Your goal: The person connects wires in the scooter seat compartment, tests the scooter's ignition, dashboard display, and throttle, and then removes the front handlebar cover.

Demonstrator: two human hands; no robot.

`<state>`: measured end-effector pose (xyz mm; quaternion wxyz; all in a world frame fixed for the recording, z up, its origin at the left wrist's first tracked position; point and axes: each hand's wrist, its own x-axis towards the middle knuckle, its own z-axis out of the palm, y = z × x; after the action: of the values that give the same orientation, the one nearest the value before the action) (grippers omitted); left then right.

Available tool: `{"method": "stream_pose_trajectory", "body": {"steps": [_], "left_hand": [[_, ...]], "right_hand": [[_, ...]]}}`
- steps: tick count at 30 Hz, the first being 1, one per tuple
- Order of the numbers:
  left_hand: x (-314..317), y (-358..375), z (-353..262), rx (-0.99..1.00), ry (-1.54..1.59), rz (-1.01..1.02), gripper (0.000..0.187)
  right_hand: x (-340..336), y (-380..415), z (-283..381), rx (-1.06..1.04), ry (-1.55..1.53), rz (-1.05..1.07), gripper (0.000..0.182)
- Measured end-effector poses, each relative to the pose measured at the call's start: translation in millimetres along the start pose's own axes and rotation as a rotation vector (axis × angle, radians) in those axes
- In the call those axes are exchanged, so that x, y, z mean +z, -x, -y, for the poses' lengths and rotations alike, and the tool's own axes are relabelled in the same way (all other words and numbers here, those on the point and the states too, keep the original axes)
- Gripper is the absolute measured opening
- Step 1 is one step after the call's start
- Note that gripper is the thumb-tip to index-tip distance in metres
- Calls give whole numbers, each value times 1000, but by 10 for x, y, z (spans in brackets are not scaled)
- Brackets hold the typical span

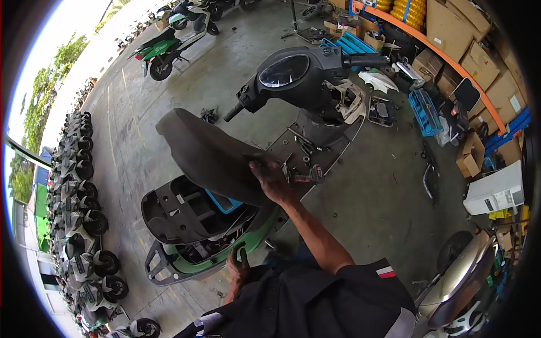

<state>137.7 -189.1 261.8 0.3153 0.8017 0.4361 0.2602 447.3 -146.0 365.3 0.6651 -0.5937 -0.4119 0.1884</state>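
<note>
A green scooter (256, 234) stands in front of me with its dark seat (203, 152) tipped up, so the underseat compartment (180, 211) lies open with wiring and a blue part inside. My right hand (270, 179) grips the seat's lower edge near the hinge. My left hand (238, 269) is low, with its fingers against the bottom edge of the green side panel; I cannot make out whether it grips anything. The handlebar and speedometer (284, 70) are ahead, and tools and screws lie on the footboard (307, 149).
Rows of parked scooters (84, 225) line the left side, and a green one (163, 50) stands further back. Orange shelving with cardboard boxes (468, 56) and blue crates (425, 110) fills the right. Another scooter's front (459, 281) is close at my lower right.
</note>
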Motion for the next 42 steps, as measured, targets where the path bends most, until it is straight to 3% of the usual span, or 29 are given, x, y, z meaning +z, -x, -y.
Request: {"method": "stream_pose_trajectory", "body": {"steps": [1, 3, 5, 6, 7, 8, 9, 11, 13, 15, 16, 18, 21, 23, 25, 29, 30, 32, 34, 35, 36, 37, 38, 41, 42], "left_hand": [[-41, -78, -220, 71, 47, -72, 25], [-38, -262, -522, 186, 180, -414, 29], [-82, -681, -1070, 54, 479, -740, 28], [-79, -771, -1034, 39, 479, -764, 28], [-103, -831, -903, 39, 232, -716, 27], [-114, -862, -831, 35, -13, -653, 26], [-104, -882, -834, 14, -11, -666, 26], [-71, -895, -850, 139, -246, -497, 22], [-1, -894, -929, 131, -239, -513, 25], [157, -946, -1040, 154, -191, -721, 28], [232, -1027, -1123, 152, -181, -720, 28], [373, -1326, -1321, 237, 64, -454, 29], [450, -2176, -1572, 239, 254, -125, 37], [572, -3021, -1579, 275, 290, -86, 48], [667, -3911, -1644, 371, 168, -75, 57], [989, -5417, -1464, 302, -18, 335, 71], [1060, -5597, -1349, 310, -11, 336, 71], [1184, -5970, -1106, -39, 189, 717, 82], [1294, -6159, -766, -267, 515, 909, 74], [1317, -6168, -660, -293, 668, 971, 58], [1418, -6187, -391, 227, 370, 797, 45], [1602, -6236, -86, 274, 333, 790, 51], [1640, -6289, -42, 253, 342, 778, 51], [1636, -6330, -157, -164, 459, 1045, 55], [1683, -6351, -126, -118, 471, 1045, 55]], "right_hand": [[61, 86, 84, 80, -163, 74, 34], [96, 286, 9, 95, -70, 79, 31], [-6, 442, -153, 106, 36, 83, 29], [-95, 539, -261, 275, 6, 69, 27], [-205, 647, -377, 449, -20, 54, 25], [-343, 753, -510, 418, 61, 69, 24], [-497, 856, -621, 385, 144, 81, 23], [-822, 1051, -726, 416, 215, 123, 22], [-1161, 1210, -812, 441, 288, 147, 21], [-1471, 1346, -876, 518, 443, 114, 23], [-1595, 1372, -837, 517, 453, 110, 23], [-1823, 1431, -748, 671, 438, -1, 22], [-2019, 1642, -1071, 599, 315, -152, 22], [-2002, 1630, -985, 619, 283, -177, 22], [-1938, 1606, -937, 635, 249, -203, 22], [-1812, 1374, -991, 655, 184, -158, 22], [-1772, 1287, -1003, 664, 201, -127, 22], [-1709, 1103, -1043, 696, 209, -90, 23], [-1688, 940, -1165, 707, 224, -110, 23], [-1698, 879, -1220, 728, 230, -126, 23], [-1715, 825, -1258, 736, 244, -120, 23], [-1731, 748, -1300, 787, 235, -131, 22], [-1743, 609, -1361, 840, 222, -135, 22], [-1741, 256, -1513, 875, 240, -96, 21], [-1743, 151, -1579, 898, 240, -83, 21]]}}
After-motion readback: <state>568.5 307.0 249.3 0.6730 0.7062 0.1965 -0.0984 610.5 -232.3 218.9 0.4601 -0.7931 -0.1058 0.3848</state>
